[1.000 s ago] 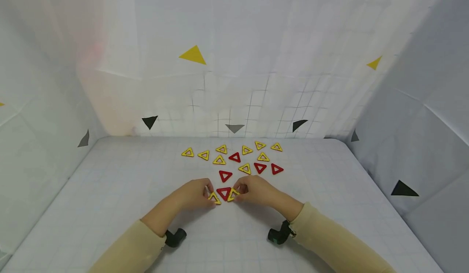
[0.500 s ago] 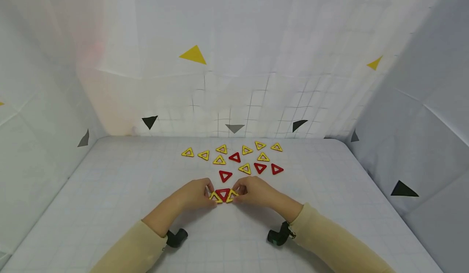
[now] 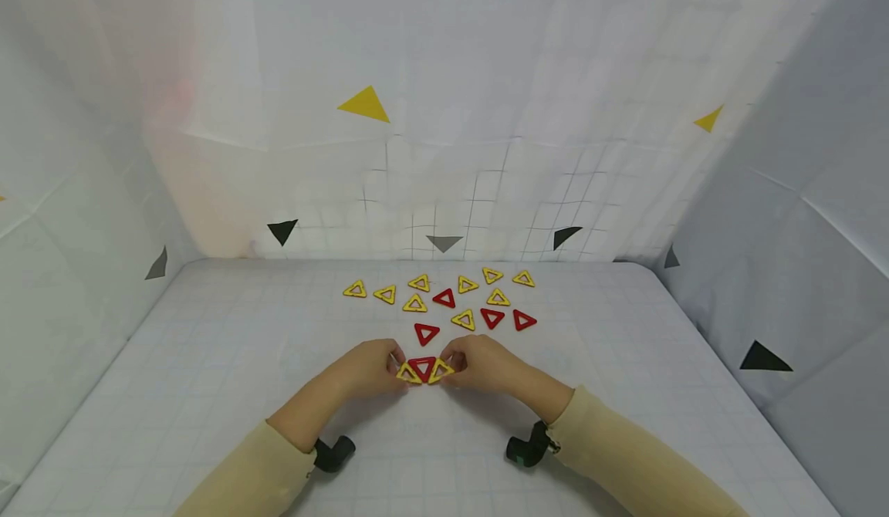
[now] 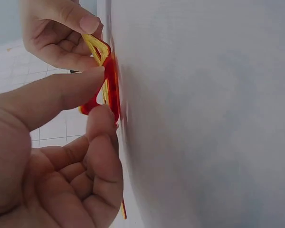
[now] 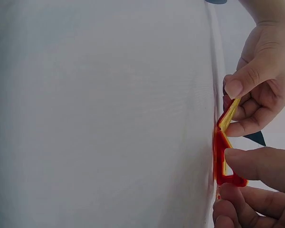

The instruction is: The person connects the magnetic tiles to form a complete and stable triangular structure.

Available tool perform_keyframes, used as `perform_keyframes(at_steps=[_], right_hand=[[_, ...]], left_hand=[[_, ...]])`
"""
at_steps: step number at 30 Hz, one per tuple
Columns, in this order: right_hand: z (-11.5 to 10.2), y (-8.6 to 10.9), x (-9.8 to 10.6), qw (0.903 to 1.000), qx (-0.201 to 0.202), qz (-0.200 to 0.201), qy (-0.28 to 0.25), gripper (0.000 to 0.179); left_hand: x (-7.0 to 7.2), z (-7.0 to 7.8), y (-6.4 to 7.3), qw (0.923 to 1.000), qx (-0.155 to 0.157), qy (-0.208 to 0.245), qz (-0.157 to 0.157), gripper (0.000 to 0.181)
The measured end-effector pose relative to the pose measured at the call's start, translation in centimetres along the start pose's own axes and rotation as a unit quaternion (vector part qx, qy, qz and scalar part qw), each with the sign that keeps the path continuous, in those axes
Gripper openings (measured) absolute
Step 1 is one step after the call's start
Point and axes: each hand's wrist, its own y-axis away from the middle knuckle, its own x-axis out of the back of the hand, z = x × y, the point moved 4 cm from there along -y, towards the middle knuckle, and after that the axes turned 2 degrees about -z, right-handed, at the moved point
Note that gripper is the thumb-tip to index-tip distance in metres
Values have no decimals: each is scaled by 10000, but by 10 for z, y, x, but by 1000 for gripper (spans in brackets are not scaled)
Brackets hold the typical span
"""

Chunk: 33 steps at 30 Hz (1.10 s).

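In the head view, my left hand (image 3: 368, 368) pinches the outer corner of a yellow triangular frame tile (image 3: 415, 376). My right hand (image 3: 489, 364) pinches a second yellow triangular tile (image 3: 435, 376). Between them lies a red triangular tile (image 3: 421, 360), point toward me, its sides meeting both yellow ones. Tilted pieces show in both wrist views, with the yellow part (image 4: 96, 46) at the far hand slanting up off the table. The piece by my near left thumb (image 4: 109, 90) looks red there, as does the piece (image 5: 221, 156) by my near right thumb.
Another red triangle (image 3: 427, 326) lies just beyond the hands. Farther back are several loose yellow triangles (image 3: 415, 309) and red triangles (image 3: 492, 313) on the white gridded table (image 3: 208, 332). White cloth walls (image 3: 444, 177) enclose the back and sides.
The left yellow tile has shifted right and the right one slightly left, closing the gap against the red tile. The yellow tiles now look more tilted. The loose triangles have not moved.
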Motion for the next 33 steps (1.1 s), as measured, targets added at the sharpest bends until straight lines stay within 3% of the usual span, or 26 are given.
perform_keyframes(at_steps=[11, 33], right_hand=[[-1, 0, 0, 9999, 35, 167, -27, 29], [-4, 0, -2, 9983, 171, 552, -49, 24]], left_hand=[[2, 2, 1, 9992, -105, 367, 120, 30], [3, 0, -4, 9971, -350, 524, 431, 31]])
